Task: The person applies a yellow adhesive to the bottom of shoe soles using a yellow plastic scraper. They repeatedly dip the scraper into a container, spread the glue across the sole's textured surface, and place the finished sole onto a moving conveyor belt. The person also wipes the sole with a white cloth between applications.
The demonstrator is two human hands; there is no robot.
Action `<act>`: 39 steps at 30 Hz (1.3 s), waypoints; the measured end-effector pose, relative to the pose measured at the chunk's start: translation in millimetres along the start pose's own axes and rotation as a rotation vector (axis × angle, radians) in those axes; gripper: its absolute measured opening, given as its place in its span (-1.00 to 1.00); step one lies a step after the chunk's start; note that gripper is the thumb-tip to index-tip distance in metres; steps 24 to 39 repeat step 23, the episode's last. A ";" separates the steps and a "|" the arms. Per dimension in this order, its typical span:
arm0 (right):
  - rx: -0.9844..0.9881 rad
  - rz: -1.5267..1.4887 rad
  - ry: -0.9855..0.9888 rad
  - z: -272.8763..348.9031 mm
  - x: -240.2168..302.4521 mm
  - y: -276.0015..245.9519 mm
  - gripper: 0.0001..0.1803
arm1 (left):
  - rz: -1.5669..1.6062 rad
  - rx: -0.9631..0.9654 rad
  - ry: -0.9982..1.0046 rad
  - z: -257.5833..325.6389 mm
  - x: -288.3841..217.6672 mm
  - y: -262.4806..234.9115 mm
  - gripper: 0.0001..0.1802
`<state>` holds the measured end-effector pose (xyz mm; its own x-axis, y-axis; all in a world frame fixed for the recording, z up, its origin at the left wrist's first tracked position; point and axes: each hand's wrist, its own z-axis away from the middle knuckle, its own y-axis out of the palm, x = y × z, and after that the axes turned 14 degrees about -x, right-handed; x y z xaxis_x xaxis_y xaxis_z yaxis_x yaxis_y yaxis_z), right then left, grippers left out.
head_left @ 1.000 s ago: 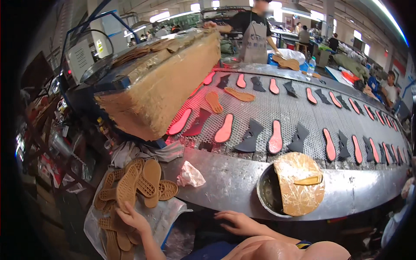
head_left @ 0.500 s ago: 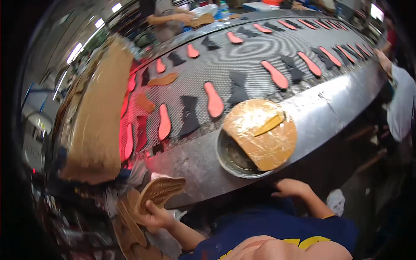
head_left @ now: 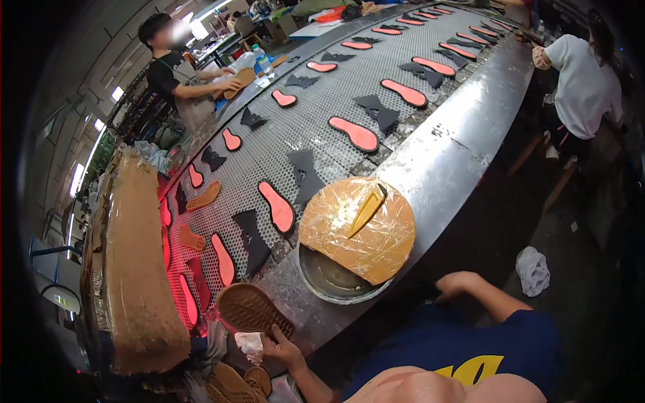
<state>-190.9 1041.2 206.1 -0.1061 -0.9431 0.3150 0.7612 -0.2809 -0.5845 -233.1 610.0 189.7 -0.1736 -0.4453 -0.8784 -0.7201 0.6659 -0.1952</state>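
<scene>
The left hand (head_left: 281, 348) holds a brown shoe sole (head_left: 250, 309) by its heel end, its grip pinched on one edge, over the conveyor's (head_left: 463, 144) near rim. Held so thinly, the sole could slip onto the piled soles (head_left: 232, 384) below. The right hand (head_left: 457, 283) rests half curled, holding nothing, by the glue pot (head_left: 329, 282).

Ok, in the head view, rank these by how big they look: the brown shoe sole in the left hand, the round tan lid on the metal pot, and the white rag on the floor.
1. Round tan lid, clearly largest.
2. Brown shoe sole, held in the left hand.
3. White rag, though it lies farther away.
</scene>
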 end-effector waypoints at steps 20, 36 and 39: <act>-1.223 0.194 -0.442 -14.1 91.1 -131.1 -0.46 | 1.538 0.238 -1.128 16.7 -2.3 14.6 -0.44; -1.348 0.326 -0.388 -44.9 94.5 -117.5 -0.41 | 1.466 0.377 -1.087 15.1 32.2 16.4 -0.44; -1.348 0.326 -0.388 -44.9 94.5 -117.5 -0.41 | 1.466 0.377 -1.087 15.1 32.2 16.4 -0.44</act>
